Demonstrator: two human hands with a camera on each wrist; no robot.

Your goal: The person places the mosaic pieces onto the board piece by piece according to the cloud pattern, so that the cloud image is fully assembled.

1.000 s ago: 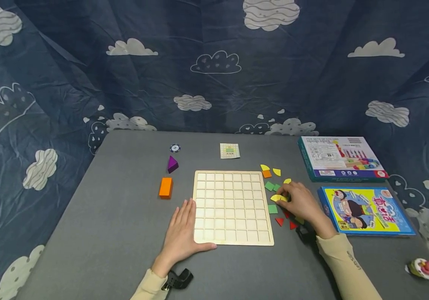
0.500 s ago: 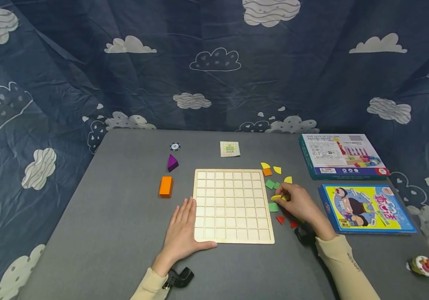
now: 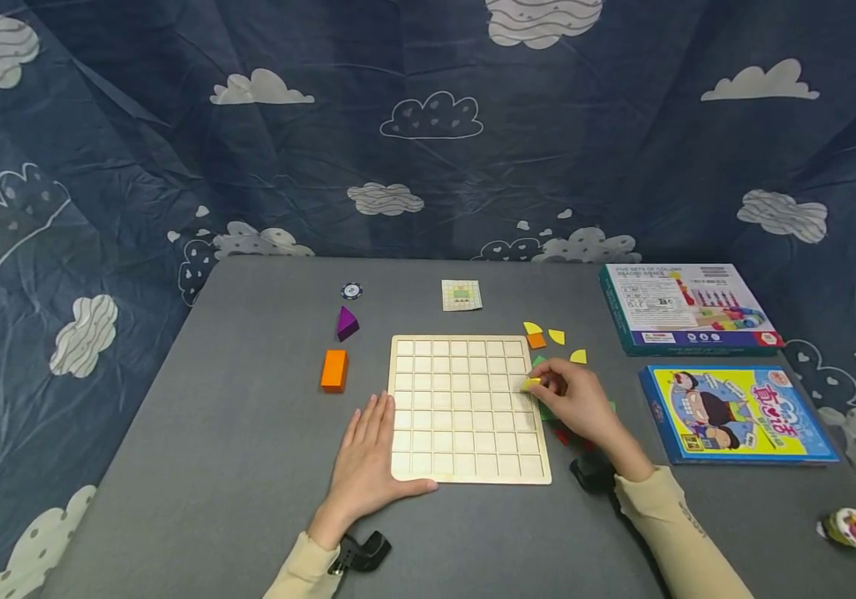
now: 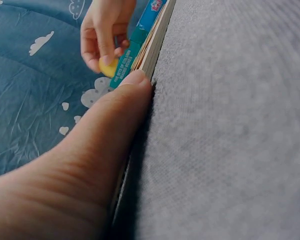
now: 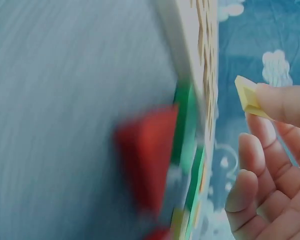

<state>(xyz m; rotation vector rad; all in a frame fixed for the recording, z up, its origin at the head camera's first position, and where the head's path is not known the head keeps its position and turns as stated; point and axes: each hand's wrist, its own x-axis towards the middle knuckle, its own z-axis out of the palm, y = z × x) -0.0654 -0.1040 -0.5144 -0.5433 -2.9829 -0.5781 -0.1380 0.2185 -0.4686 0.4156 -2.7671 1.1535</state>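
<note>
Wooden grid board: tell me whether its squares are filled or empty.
Empty. Every visible square of the wooden grid board is bare; the right hand pinches a yellow piece above its right edge.

Left hand (image 3: 369, 460) flat, right hand (image 3: 576, 399) pinching

A grey table (image 3: 248, 466) carries a wooden grid board (image 3: 465, 408), loose tiles (image 3: 556, 336), two boxes (image 3: 685, 308).

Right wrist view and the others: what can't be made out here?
- Right wrist view: motion blur smears the red piece and green pieces; their shapes are unclear.
- Head view: the right hand covers the pieces beneath it, and print on the small card is too small.
- Left wrist view: the left hand hides most of the wooden board; only its edge shows.
</note>
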